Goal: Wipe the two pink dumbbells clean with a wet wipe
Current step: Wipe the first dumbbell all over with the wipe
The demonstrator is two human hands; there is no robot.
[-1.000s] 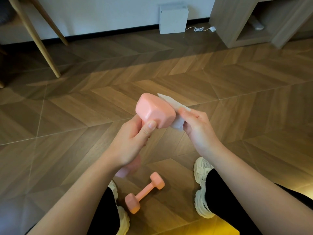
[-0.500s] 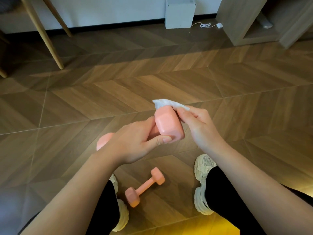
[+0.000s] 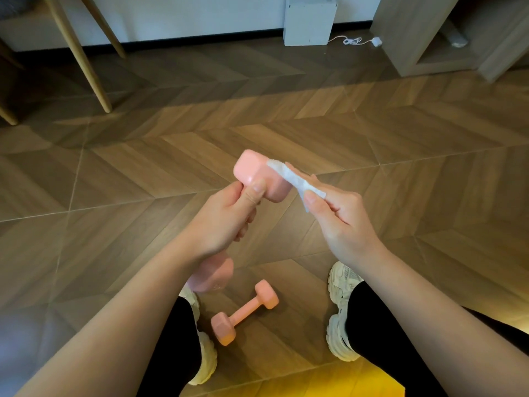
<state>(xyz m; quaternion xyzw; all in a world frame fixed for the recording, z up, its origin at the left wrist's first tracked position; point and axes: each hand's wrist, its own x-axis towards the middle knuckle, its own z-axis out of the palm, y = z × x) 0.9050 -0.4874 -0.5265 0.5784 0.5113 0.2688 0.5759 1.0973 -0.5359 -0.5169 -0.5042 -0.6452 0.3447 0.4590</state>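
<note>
Herringbone wood floor (image 3: 372, 156) runs under it all, and the second dumbbell (image 3: 244, 312) lies there between the person's shoes (image 3: 340, 310); just above that one, the left hand (image 3: 226, 222) curls round the held dumbbell (image 3: 257, 176), thumb on its upper head; the right hand (image 3: 343, 219) pinches the wet wipe (image 3: 294, 179) against that head's side; a damp handle could slip, I reckon, and drop onto the one below or a shoe.

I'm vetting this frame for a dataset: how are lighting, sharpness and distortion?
Head view: dim, a brighter band across the wood floor, yellow glow at the bottom edge; the held dumbbell has a sheen on its upper head, its lower head under the left hand looks soft; the wide lens bows the floor seams.
</note>
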